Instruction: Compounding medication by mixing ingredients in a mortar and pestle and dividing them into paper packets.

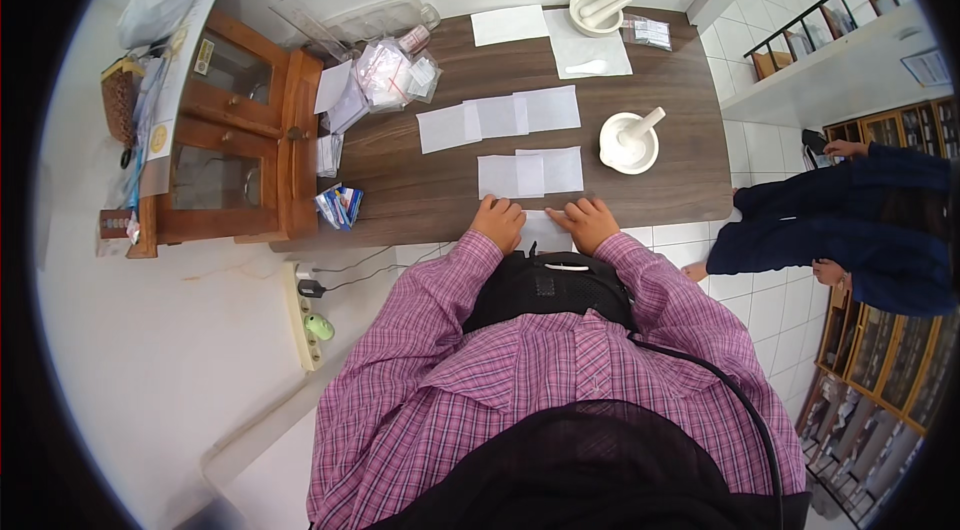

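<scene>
At the desk's near edge lies a small sheet of white paper, between my two hands. My left hand grips its left side, fingers curled. My right hand is on its right side, with the index finger stretched along the upper edge; the thumbs are hidden. Just beyond are two overlapping white papers. Farther off, three more overlapping papers form a row. To the right stands a white mortar with white powder inside and a pestle leaning in it.
A second mortar with pestles rests on paper at the back, above a white spoon. Plastic packets pile up beside a wooden cabinet on the left. A person in dark clothes stands right of the wooden desk.
</scene>
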`<action>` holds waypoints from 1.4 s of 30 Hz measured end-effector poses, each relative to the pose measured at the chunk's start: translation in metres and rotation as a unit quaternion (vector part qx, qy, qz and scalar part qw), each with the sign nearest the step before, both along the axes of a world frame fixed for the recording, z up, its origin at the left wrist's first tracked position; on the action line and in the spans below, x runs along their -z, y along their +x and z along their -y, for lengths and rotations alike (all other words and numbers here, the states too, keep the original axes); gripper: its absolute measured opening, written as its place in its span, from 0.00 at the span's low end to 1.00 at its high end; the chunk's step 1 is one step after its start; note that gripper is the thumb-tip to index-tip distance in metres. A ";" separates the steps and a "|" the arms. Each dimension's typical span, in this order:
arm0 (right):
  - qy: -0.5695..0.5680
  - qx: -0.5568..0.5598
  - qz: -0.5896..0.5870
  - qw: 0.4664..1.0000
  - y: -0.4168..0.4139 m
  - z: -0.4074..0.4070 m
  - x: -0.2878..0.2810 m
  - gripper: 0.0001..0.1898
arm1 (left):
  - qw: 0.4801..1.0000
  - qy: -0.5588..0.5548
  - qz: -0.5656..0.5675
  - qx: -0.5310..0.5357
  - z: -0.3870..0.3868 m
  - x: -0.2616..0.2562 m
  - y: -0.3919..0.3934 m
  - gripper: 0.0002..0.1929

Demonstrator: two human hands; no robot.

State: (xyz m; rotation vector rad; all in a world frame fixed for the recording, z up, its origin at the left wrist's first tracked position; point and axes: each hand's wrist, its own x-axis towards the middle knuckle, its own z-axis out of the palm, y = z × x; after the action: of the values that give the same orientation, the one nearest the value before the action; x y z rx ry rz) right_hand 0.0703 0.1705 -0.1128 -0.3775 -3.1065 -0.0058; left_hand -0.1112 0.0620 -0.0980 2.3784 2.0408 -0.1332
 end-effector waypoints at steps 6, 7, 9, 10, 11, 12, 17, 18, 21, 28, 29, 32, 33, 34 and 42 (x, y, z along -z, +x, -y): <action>0.009 0.003 -0.004 1.000 0.001 0.003 0.007 0.32 | 1.000 -0.004 -0.006 -0.001 -0.002 0.003 0.008 0.23; 0.012 0.002 -0.002 1.000 0.001 0.004 0.006 0.32 | 1.000 -0.002 -0.013 -0.001 0.000 0.004 0.008 0.24; 0.017 0.001 0.000 1.000 0.001 0.005 0.003 0.31 | 1.000 0.002 -0.028 0.000 0.002 0.005 0.010 0.26; 0.018 0.002 -0.001 1.000 0.003 0.005 0.004 0.31 | 1.000 0.004 -0.028 0.000 0.002 0.005 0.010 0.26; 0.015 0.005 -0.004 1.000 0.005 0.005 0.005 0.30 | 1.000 -0.001 -0.028 0.001 0.002 0.004 0.010 0.27; 0.011 0.007 -0.008 1.000 0.007 0.005 0.006 0.29 | 1.000 -0.006 -0.028 0.001 0.003 0.003 0.009 0.27; 0.031 0.023 -0.016 0.999 0.022 0.006 0.007 0.27 | 0.999 -0.018 -0.040 -0.006 0.014 0.003 0.001 0.27; 0.044 0.028 -0.016 0.998 0.025 0.006 0.007 0.26 | 0.999 -0.002 -0.036 -0.010 0.016 0.004 -0.001 0.27; 0.045 0.040 -0.019 0.998 0.028 0.009 0.004 0.25 | 0.999 0.016 -0.035 -0.021 0.020 0.006 0.000 0.27; 0.013 0.106 -0.034 0.994 0.033 0.021 0.005 0.25 | 0.995 0.011 -0.022 -0.095 0.026 0.004 0.011 0.28; 0.014 0.122 -0.037 0.992 0.033 0.022 0.006 0.25 | 0.994 0.010 -0.015 -0.111 0.026 0.003 0.012 0.28; -0.006 0.131 -0.039 0.991 0.031 0.023 0.007 0.24 | 0.997 0.040 0.014 -0.063 0.018 -0.004 0.017 0.26; -0.016 0.139 -0.039 0.989 0.030 0.023 0.007 0.24 | 0.997 0.055 0.030 -0.037 0.013 -0.007 0.018 0.26; -0.025 0.146 -0.039 0.988 0.029 0.022 0.006 0.24 | 0.996 0.071 0.046 -0.010 0.010 -0.009 0.019 0.25; -0.018 0.173 -0.059 0.983 0.022 0.027 0.000 0.22 | 0.996 0.076 0.050 0.010 0.001 0.020 0.012 0.16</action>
State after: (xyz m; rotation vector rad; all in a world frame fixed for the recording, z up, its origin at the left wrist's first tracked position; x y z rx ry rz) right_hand 0.0928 0.1435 -0.1131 -0.8773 -2.8855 0.0663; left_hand -0.0994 0.0607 -0.1176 2.4368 2.0516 0.1431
